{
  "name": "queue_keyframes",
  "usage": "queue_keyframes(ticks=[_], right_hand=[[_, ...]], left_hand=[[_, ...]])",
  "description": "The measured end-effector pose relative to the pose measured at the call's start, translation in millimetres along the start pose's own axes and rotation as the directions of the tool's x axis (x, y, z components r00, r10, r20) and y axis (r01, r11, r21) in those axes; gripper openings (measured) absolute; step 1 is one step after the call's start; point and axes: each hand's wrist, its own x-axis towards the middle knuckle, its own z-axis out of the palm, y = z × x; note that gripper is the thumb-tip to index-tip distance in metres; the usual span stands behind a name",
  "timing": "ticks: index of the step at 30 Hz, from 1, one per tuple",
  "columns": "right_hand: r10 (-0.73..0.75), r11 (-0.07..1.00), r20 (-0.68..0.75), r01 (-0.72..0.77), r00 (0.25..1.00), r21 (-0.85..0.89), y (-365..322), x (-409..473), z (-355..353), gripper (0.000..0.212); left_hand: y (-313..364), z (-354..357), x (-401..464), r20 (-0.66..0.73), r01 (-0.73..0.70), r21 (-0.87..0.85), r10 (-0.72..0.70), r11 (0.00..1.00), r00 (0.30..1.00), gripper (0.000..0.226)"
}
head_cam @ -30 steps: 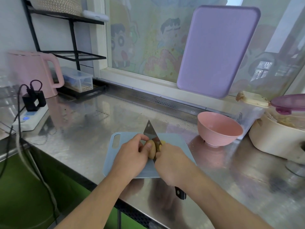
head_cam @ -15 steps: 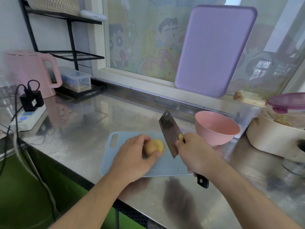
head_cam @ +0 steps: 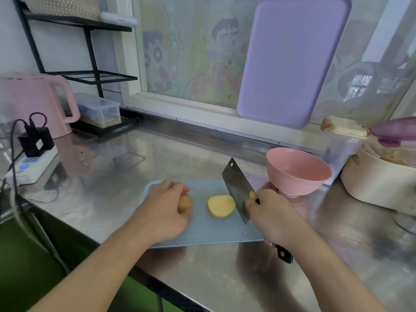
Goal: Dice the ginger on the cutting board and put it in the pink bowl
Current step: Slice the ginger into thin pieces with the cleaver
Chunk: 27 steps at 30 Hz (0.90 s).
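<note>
Steel counter (head_cam: 108,176) by window: left hand (head_cam: 164,210) holds ginger (head_cam: 185,202), right hand (head_cam: 273,216) grips cleaver (head_cam: 236,190).

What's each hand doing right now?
Left hand: holding a ginger piece on the cutting board.
Right hand: gripping the knife.

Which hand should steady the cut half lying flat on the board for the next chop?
Left: it only holds the other half, beside the flat half. Right grips the cleaver.
</note>
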Motion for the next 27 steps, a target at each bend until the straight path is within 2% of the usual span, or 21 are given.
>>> queue_keyframes(ticks=[3, 6, 9, 11, 13, 16, 18, 20, 22, 24, 27], right_hand=[[-0.002, 1.000, -0.019, 0.003, 1.000, 0.018, 4.7, 0.6, 1.5, 0.029], [-0.006, 0.998, -0.076, 0.011, 0.997, 0.061, 9.9, 0.2, 3.6, 0.031], [-0.016, 0.996, -0.090, 0.024, 0.996, 0.087, 11.7, -1.3, 4.0, 0.031], [-0.018, 0.995, -0.101, 0.028, 0.995, 0.093, 12.8, -1.4, 4.3, 0.032], [-0.020, 0.995, -0.103, 0.030, 0.994, 0.099, 14.6, -0.7, 4.3, 0.033], [-0.020, 0.993, -0.107, 0.032, 0.994, 0.114, 15.6, 0.0, 2.6, 0.034], [-0.020, 0.990, -0.100, 0.034, 0.995, 0.140, 16.4, 0.2, 2.0, 0.034], [-0.023, 0.985, -0.082, 0.036, 0.996, 0.168, 17.5, 0.0, 2.2, 0.032], [-0.024, 0.983, -0.070, 0.037, 0.997, 0.179, 18.6, -0.6, 2.3, 0.029], [-0.022, 0.983, -0.070, 0.034, 0.997, 0.183, 18.8, -1.3, 2.4, 0.029], [-0.022, 0.981, -0.075, 0.036, 0.997, 0.189, 18.6, -1.5, 2.9, 0.029]], left_hand=[[20.7, 2.2, -0.3, -0.030, -0.134, 0.001, 0.134, 0.991, 0.990, 0.059], [41.2, 12.4, 3.4, 0.026, -0.212, 0.028, 0.211, 0.977, 0.977, 0.063], [48.4, 23.1, 11.0, 0.015, -0.239, 0.115, 0.239, 0.964, 0.971, 0.043], [52.5, 24.5, 14.1, -0.015, -0.208, 0.161, 0.213, 0.965, 0.977, 0.030], [57.7, 25.1, 16.3, -0.069, -0.149, 0.168, 0.162, 0.974, 0.984, 0.032], [61.0, 28.7, 19.6, -0.089, 0.026, -0.053, -0.031, 0.998, 0.996, 0.048], [62.6, 30.1, 18.8, -0.078, 0.080, -0.135, -0.091, 0.988, 0.993, 0.043], [64.6, 29.2, 15.9, -0.090, 0.068, -0.081, -0.075, 0.994, 0.993, 0.036], [66.4, 25.7, 13.2, -0.137, 0.051, 0.049, -0.044, 0.997, 0.990, 0.035], [66.7, 21.8, 12.2, -0.161, 0.066, 0.134, -0.044, 0.989, 0.986, 0.040], [62.2, 19.7, 11.6, -0.115, 0.051, 0.162, -0.033, 0.985, 0.993, 0.051]])
